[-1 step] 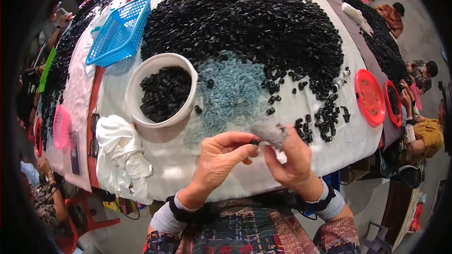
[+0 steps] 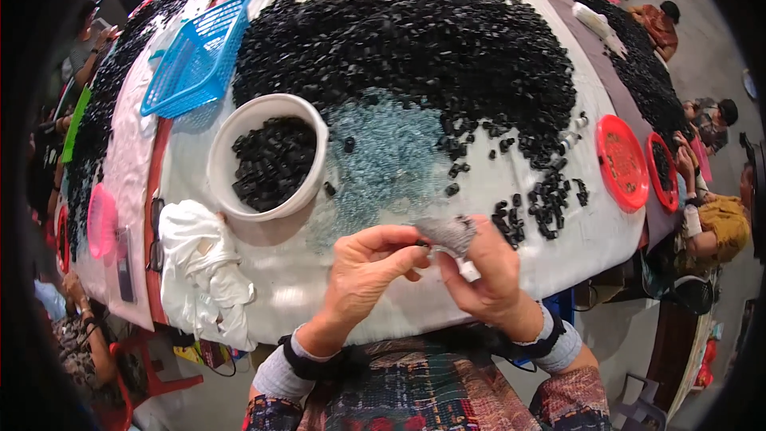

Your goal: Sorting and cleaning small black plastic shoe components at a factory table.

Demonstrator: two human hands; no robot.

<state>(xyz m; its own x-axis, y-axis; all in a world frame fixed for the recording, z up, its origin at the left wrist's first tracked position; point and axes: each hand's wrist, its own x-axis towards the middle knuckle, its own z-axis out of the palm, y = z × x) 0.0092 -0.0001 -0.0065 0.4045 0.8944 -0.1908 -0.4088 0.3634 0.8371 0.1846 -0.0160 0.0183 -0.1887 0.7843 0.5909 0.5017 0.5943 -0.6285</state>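
Observation:
My left hand (image 2: 363, 271) pinches a small black piece (image 2: 421, 244) between thumb and fingertips. Close beside it, my right hand (image 2: 491, 275) is closed on a grey cloth (image 2: 448, 233); a small white tip (image 2: 468, 271) sticks out below, and what it belongs to I cannot make out. Just beyond my hands a patch of clear bluish small pieces (image 2: 387, 160) lies on the white table cover. A large heap of small black plastic pieces (image 2: 407, 48) spreads behind it. To the left, a white bucket (image 2: 319, 161) holds more black pieces.
A blue plastic basket (image 2: 179, 84) stands at the far left. A crumpled white cloth (image 2: 195, 251) lies nearer. Loose black pieces (image 2: 546, 207) and a red round tray (image 2: 608, 179) are on the right. Other people sit at tables on both sides, with a red chair (image 2: 144, 383) lower left.
The whole view has shifted slightly, so the table things sit a little further left. More of the white tip shows below the grey cloth. My grip looks the same.

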